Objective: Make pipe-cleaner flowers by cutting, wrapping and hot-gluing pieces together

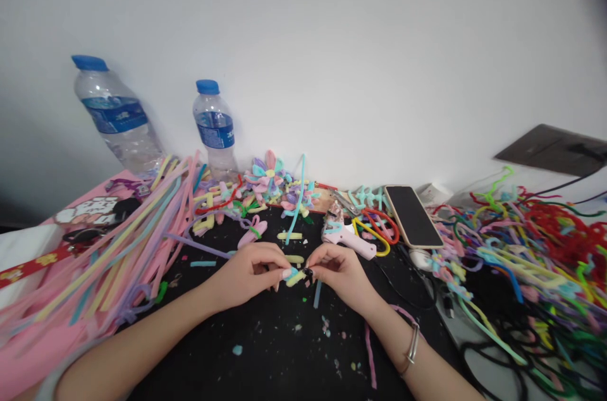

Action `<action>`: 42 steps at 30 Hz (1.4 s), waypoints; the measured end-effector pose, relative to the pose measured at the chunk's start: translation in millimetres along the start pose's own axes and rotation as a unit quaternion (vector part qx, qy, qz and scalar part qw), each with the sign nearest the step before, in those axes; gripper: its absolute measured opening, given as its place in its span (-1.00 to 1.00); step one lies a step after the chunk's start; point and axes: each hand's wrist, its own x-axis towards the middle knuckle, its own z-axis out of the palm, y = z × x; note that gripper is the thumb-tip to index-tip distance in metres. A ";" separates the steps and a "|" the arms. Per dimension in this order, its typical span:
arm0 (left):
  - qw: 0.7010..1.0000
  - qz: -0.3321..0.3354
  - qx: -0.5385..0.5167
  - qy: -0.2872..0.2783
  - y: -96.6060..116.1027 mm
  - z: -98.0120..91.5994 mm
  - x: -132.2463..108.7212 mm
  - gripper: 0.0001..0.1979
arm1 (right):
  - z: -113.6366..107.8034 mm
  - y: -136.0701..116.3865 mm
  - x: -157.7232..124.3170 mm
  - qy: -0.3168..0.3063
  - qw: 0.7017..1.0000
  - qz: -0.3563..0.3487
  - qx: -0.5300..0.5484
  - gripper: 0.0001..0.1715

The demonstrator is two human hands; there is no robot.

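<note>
Fingertips closed, my left hand (258, 273) pinches a short yellow and light-blue pipe cleaner piece (296, 278) above the black table surface (275, 350). The fingers of my right hand (339, 274) are pinched at the other end of this piece. Something small and dark shows at those right fingertips, too small to name. Just beyond the hands lie a short yellow piece (290, 236) and a blue piece (203, 263). A grey-blue strip (317, 295) lies beside my right hand. The undersides of both hands are hidden.
Behind stand two water bottles (215, 129). A glue gun (348, 236), scissors (385, 225) and a phone (414, 216) lie beyond my right hand. Long pipe cleaners (128, 230) cover the left; a tangled heap (545, 262) covers the right. A pipe-cleaner flower (269, 173) lies at the back.
</note>
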 end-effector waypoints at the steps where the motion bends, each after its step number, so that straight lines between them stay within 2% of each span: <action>1: 1.000 -0.002 -0.004 0.001 -0.1 0.3 0.1 -0.84 | 0.4 -0.4 -0.2 -0.004 1.000 0.003 -0.003 -0.80; 9: 1.000 -0.008 -0.028 -0.004 -0.1 1.0 -0.3 -0.83 | 3.1 -3.4 -2.2 -0.010 0.998 0.006 -0.067 -0.81; 15: 0.998 -0.006 -0.067 -0.002 1.2 -0.4 -0.6 -0.73 | -0.3 -5.0 -1.0 -0.020 0.999 0.019 -0.046 -0.75; 27: 0.998 -0.018 -0.029 -0.046 -1.2 3.5 -0.6 -0.78 | 0.5 -5.4 -1.7 -0.054 0.998 0.021 -0.039 -0.83; 42: 0.999 -0.009 -0.008 -0.047 0.0 2.8 -2.0 -0.76 | 1.4 -6.4 -3.0 -0.042 0.995 -0.001 -0.089 -0.82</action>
